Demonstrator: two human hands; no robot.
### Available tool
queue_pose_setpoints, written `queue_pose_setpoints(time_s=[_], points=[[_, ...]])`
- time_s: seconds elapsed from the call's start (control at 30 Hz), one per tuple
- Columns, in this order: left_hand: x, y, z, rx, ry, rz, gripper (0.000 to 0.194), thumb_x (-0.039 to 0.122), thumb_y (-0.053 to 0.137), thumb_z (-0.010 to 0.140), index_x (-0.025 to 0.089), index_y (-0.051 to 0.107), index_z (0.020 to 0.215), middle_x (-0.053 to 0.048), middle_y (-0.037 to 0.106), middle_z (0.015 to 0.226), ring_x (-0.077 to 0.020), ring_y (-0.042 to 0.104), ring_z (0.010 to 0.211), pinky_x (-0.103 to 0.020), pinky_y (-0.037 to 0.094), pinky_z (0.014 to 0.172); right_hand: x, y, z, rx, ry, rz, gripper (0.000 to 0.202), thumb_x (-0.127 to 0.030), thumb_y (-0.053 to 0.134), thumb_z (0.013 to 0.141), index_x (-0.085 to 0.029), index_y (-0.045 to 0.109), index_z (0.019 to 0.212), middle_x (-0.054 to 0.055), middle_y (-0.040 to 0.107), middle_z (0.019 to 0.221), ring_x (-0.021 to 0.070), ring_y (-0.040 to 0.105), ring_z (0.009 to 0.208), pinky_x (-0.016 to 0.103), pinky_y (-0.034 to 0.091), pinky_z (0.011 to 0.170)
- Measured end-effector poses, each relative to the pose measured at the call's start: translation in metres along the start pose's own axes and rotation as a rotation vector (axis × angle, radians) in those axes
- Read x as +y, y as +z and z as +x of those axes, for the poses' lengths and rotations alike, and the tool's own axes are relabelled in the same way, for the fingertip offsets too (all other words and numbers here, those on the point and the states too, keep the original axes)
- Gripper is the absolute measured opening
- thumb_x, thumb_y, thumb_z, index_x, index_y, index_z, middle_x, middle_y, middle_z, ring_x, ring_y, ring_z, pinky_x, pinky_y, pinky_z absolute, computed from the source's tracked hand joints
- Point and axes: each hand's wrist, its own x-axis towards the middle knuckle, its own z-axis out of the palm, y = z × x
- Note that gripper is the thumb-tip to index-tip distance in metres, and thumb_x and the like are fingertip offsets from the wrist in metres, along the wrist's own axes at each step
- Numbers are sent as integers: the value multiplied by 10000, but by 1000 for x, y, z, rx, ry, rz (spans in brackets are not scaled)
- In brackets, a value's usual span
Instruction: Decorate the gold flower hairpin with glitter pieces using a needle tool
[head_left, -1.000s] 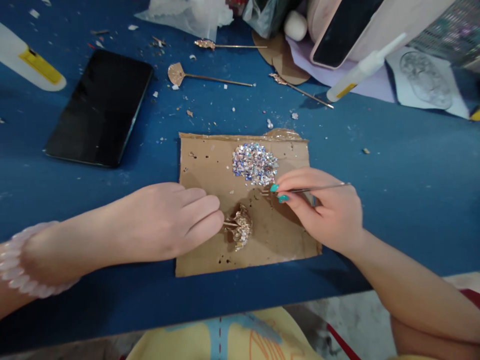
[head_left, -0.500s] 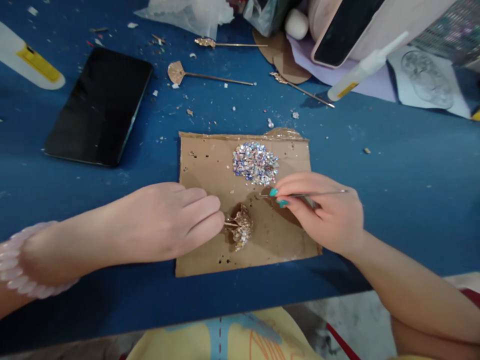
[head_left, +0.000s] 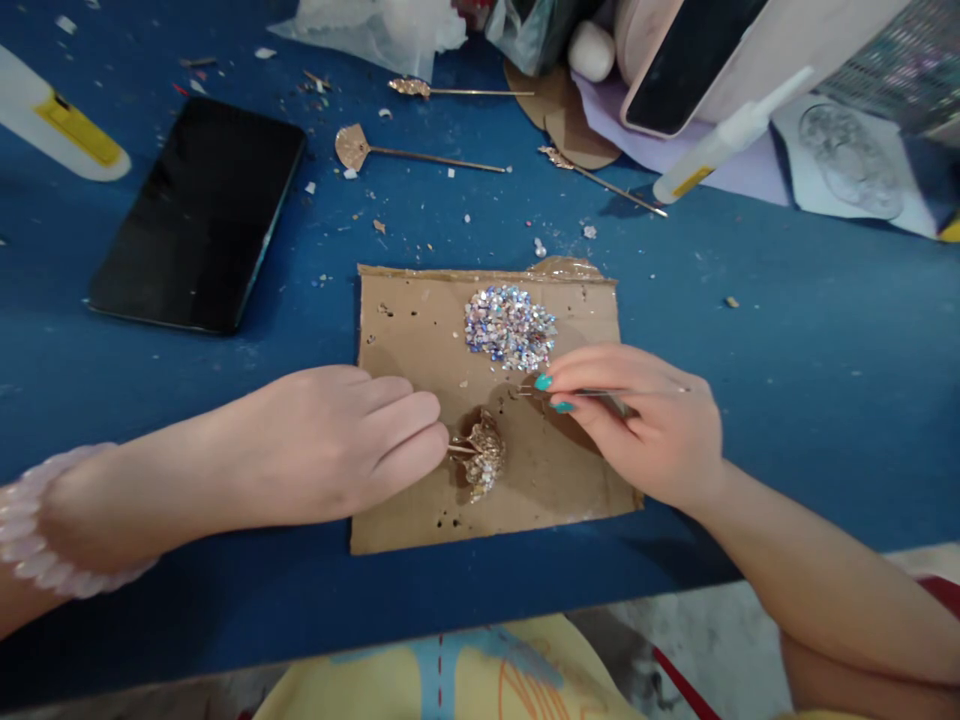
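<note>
My left hand (head_left: 367,435) is closed around the thin stick of a gold hairpin. Its fan-shaped, curved head (head_left: 486,455) sticks out to the right of the fingers, low over the cardboard, with pale stones along its lower part. Between the thumb and fingers of my right hand (head_left: 649,420) is a pair of slim metal tweezers (head_left: 592,391). Their tip points left, above and to the right of the hairpin head; whether a stone is in it is too small to tell. Just beyond lies a heap of shiny rhinestones (head_left: 510,327) on the cardboard sheet (head_left: 412,340).
A black tablet (head_left: 202,215) lies to the left, beside a white-and-yellow bottle (head_left: 67,120). Several gold hairpins, one with a flat fan head (head_left: 352,148), rest behind the cardboard. A white glue bottle (head_left: 727,140), phone (head_left: 690,65) and plastic bag (head_left: 375,30) are at the back.
My right hand and the tweezers have shifted very slightly left. My left hand and the hairpin look the same as before.
</note>
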Motion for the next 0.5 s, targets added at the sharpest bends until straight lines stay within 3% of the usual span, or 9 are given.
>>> queue_pose_setpoints(time_s=[0.5], points=[[0, 1, -2, -13, -6, -14, 195, 78, 474, 980, 180, 617, 896, -21, 555, 751, -196, 473, 661, -349, 325, 547, 2, 1, -1, 8, 4, 19, 162, -72, 633, 970, -201, 695, 894, 19, 804, 870, 140, 783, 842, 244, 649, 795]])
